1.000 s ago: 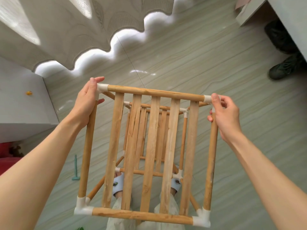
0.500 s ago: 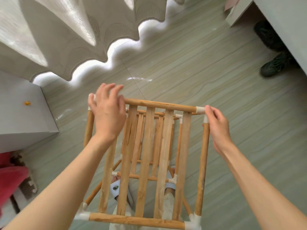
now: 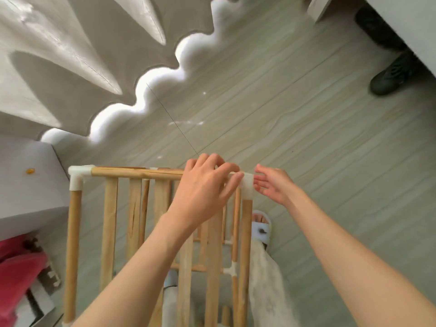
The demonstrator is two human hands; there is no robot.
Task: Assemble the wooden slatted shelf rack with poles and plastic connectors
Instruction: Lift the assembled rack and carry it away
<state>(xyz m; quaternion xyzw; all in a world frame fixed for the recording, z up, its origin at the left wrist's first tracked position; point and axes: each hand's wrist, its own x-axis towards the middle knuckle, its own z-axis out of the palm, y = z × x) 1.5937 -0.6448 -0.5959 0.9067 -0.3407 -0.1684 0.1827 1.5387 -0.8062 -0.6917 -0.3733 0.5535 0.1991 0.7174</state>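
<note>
From the head camera, the rack (image 3: 155, 223) stands on the floor (image 3: 295, 128) below the hands, its top slats running lengthwise from the far rail toward the person, poles upright beneath them. A white connector (image 3: 247, 188) caps the far right corner. The left hand (image 3: 207, 185) reaches across the top rail (image 3: 136, 173), fingers curved over it, fingertips touching the connector; whether they clamp it cannot be told. The right hand (image 3: 271, 185) sits just right of that connector, fingers relaxed and straight, tips touching its side, holding nothing. Another connector (image 3: 79, 177) caps the far left corner, well left of both hands.

Beyond the hands hangs a curtain (image 3: 82, 55). A white cabinet (image 3: 26, 180) stands left of the rack, red cloth (image 3: 18, 267) below it. Dark shoes (image 3: 391, 74) lie far right. A slippered foot (image 3: 260, 226) shows under the right forearm.
</note>
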